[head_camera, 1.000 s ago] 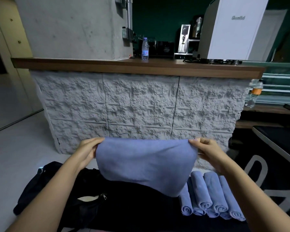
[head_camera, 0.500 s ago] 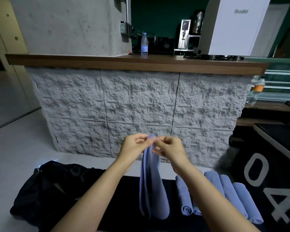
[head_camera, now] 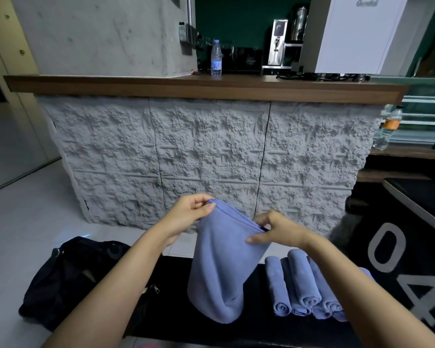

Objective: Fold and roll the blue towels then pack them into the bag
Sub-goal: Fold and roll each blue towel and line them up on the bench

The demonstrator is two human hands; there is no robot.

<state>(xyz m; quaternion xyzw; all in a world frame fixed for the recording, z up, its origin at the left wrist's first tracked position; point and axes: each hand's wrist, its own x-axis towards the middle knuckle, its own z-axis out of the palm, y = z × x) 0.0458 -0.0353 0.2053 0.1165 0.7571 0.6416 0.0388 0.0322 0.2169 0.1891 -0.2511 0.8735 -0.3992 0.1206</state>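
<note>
Towel (head_camera: 219, 267) hangs folded in two btwn both hands, out in front of the person, over the black top (head_camera: 259, 322). L hand (head_camera: 191, 212) pinches the far-left end of its upper edge; R hand (head_camera: 279, 229) pinches the near-right end, thumb on the near face. Both are clamped on the cloth, neither free.

The held edge runs slantwise: left end higher and farther, right end lower and nearer. Long axis drops straight down from that edge. The rounded bottom fold looks to touch the black top, tho I can't be sure from here.

Rolls (head_camera: 304, 282), already done, lie in a row just right of the hanging towel, on the R hand's side. Bag (head_camera: 68, 272) slumps well off to the left, nearer the L hand.

My guess is the next step is laying it flat for rolling. All the length sits below the grip, so the hands prob. need to carry the top edge away from or toward the body and let the cloth pay out lengthwise, keeping left of the rolls.
</note>
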